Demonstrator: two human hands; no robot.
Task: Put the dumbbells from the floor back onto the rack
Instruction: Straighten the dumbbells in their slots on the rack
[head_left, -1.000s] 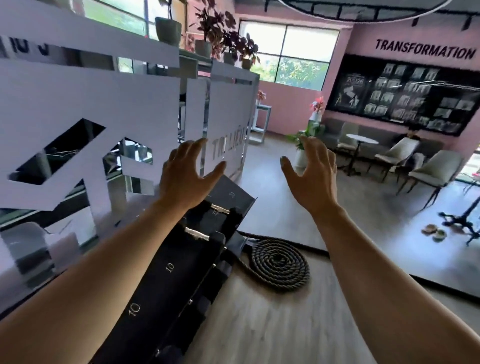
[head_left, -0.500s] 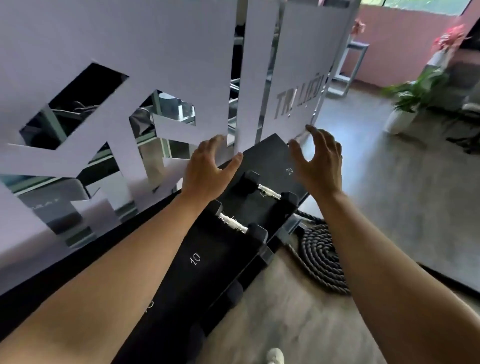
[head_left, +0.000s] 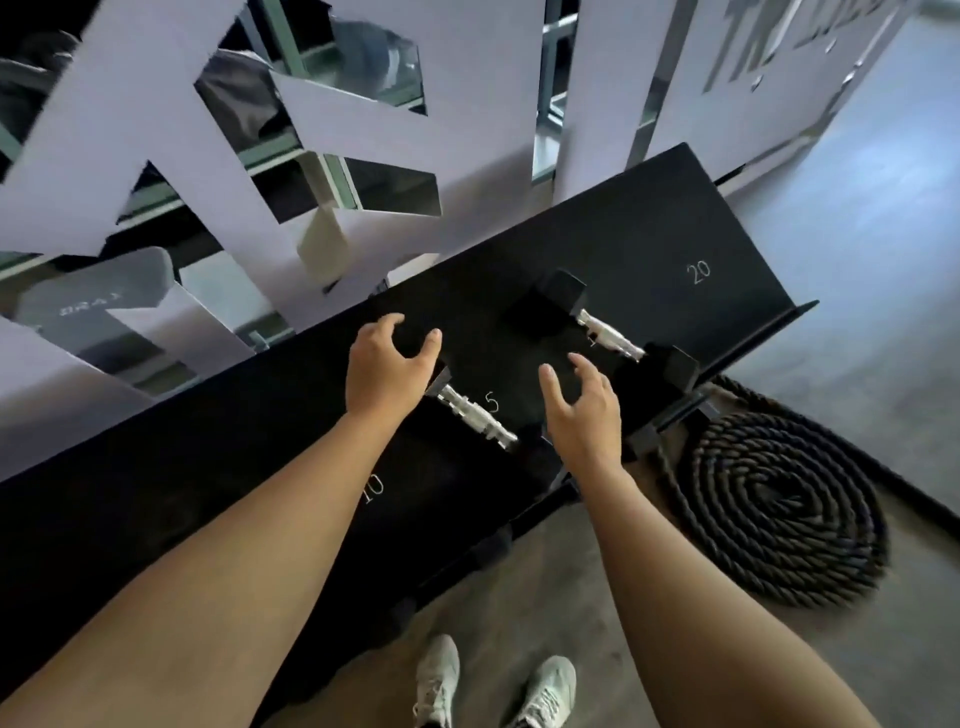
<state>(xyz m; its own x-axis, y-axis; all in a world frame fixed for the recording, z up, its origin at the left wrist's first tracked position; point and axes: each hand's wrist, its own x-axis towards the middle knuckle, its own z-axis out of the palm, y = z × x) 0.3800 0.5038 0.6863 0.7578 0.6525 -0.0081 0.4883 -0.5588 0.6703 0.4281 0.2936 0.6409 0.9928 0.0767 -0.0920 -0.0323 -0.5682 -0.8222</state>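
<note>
A black sloped dumbbell rack (head_left: 675, 218) runs from lower left to upper right, marked 10, 5 and 20 in white. Two black dumbbells with silver handles lie on its top shelf: a near dumbbell (head_left: 478, 418) by the 5 mark and a far dumbbell (head_left: 608, 335) toward the 20 mark. My left hand (head_left: 384, 366) hovers with curled, spread fingers over the near dumbbell's far head, hiding it. My right hand (head_left: 584, 410) is open with fingers apart between the two dumbbells. Neither hand holds anything.
A coiled black battle rope (head_left: 784, 506) lies on the floor to the right of the rack's end. A white cut-out partition (head_left: 467, 135) stands right behind the rack. My white shoes (head_left: 498, 686) stand on the wooden floor in front of the rack.
The view has tilted down from the room onto the rack. Both hands have lowered toward the top shelf and now hover just above the dumbbells.
</note>
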